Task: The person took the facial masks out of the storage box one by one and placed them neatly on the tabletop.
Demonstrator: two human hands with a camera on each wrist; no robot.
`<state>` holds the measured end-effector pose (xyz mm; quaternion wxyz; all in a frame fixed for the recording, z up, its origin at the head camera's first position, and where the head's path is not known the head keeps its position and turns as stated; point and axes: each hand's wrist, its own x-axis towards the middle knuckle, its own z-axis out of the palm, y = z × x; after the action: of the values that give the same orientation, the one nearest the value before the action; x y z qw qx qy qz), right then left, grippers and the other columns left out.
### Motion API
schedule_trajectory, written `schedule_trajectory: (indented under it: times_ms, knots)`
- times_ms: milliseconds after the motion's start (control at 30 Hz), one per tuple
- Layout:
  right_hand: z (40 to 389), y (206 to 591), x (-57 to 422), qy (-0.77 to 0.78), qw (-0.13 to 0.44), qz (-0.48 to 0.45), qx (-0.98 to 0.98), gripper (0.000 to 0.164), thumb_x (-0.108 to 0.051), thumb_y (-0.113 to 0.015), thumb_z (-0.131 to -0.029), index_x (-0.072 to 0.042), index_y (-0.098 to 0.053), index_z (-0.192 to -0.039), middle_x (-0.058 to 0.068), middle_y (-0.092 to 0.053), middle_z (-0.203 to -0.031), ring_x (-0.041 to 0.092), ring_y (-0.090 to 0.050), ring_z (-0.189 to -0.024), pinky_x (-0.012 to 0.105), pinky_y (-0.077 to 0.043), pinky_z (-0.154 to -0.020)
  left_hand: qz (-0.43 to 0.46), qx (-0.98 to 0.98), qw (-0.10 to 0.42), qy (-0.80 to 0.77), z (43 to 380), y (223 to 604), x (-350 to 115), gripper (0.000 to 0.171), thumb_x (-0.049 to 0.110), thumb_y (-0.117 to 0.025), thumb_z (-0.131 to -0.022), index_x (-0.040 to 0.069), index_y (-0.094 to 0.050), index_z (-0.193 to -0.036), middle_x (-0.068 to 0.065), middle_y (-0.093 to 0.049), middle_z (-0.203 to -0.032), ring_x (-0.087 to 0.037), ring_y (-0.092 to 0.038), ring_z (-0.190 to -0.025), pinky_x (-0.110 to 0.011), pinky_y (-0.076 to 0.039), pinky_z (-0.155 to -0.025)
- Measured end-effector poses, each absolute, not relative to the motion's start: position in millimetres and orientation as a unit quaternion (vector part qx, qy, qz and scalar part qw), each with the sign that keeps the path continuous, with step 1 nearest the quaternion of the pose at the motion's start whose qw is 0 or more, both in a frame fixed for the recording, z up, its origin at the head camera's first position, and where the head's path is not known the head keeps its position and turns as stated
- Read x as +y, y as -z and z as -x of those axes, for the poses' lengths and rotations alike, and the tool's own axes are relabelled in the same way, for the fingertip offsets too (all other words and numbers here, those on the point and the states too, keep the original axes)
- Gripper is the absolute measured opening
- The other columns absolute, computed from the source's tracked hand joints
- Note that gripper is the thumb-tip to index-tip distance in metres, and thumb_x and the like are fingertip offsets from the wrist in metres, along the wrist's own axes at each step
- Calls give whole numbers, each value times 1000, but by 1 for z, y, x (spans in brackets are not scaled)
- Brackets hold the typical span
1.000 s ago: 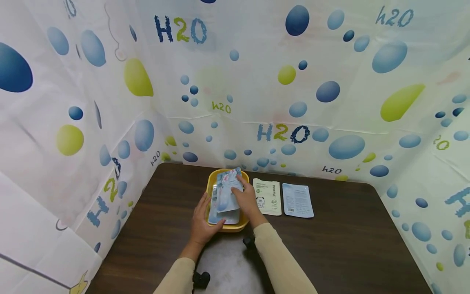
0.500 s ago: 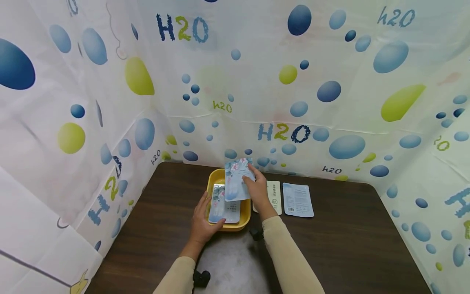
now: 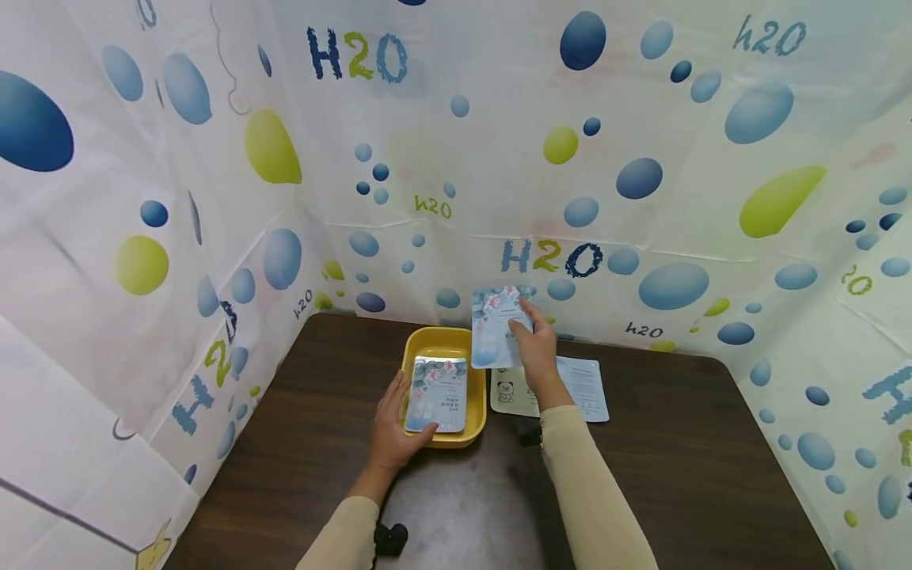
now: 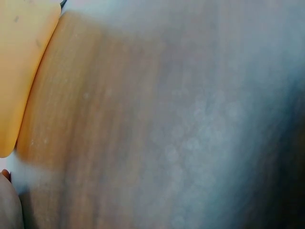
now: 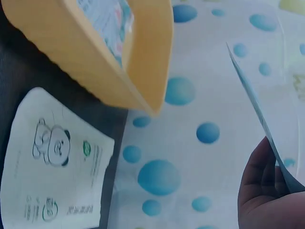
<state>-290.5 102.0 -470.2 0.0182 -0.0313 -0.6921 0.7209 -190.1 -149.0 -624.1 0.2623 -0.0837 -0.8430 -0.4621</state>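
My right hand [image 3: 536, 348] pinches a light-blue flat sachet [image 3: 495, 328] with pink flowers, thumb on its front face. It is held upright above the cream panda packet [image 3: 504, 392], to the right of the yellow basket [image 3: 443, 340]. In the right wrist view the sachet [image 5: 257, 107] appears edge-on. Another blue floral sachet [image 3: 437, 396] lies in the basket. My left hand [image 3: 392, 431] rests against the basket's front left corner, fingers extended along its side and thumb at the front rim. The left wrist view catches only a sliver of that hand [image 4: 9, 205].
A blue packet [image 3: 586, 392] with printed text and a barcode lies right of the panda packet, partly behind my right hand. The dark wooden table [image 3: 677, 443] meets a patterned white curtain [image 3: 456, 158] at the back and sides.
My right hand has lifted the upper blue sachet out of the basket and carried it right, over the panda packet. The sachet beneath has come into view. My left hand stays at the basket.
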Motion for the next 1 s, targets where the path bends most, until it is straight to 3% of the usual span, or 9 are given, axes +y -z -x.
schedule_trajectory:
  times_ms: [233,567,767,1000]
  knots:
    - [294,466,132,-722,36,47,-690,57,-15,-54,-104,-17,-39,-158,0,-26,-170,19,-30,-154,39,-31,-124,80,-843,258,465,190,624,-148,94,43,-86,-65,-3,-56,-141,-17,-42,-161,-42,-46,-141,-61,-38,-109]
    - [297,472,186,-689,54,92,-716,57,-17,-52,-105,-19,-35,-160,-1,-21,-172,21,-24,-157,41,-25,-127,80,-842,262,464,191,623,-147,92,40,-86,-66,-4,-56,-141,-16,-41,-162,-43,-46,-140,-62,-39,-108]
    - [294,475,212,-688,67,109,-714,57,-16,-51,-105,-16,-35,-160,0,-22,-171,20,-24,-157,40,-24,-127,78,-847,260,458,191,622,-150,93,42,-86,-65,-3,-56,-140,-16,-42,-161,-43,-47,-139,-62,-41,-107]
    - [290,479,241,-667,74,139,-728,57,-20,-49,-107,-20,-33,-161,0,-20,-172,24,-24,-157,44,-24,-127,74,-851,258,451,189,622,-149,92,41,-86,-66,-3,-56,-141,-15,-43,-161,-42,-48,-139,-61,-42,-107]
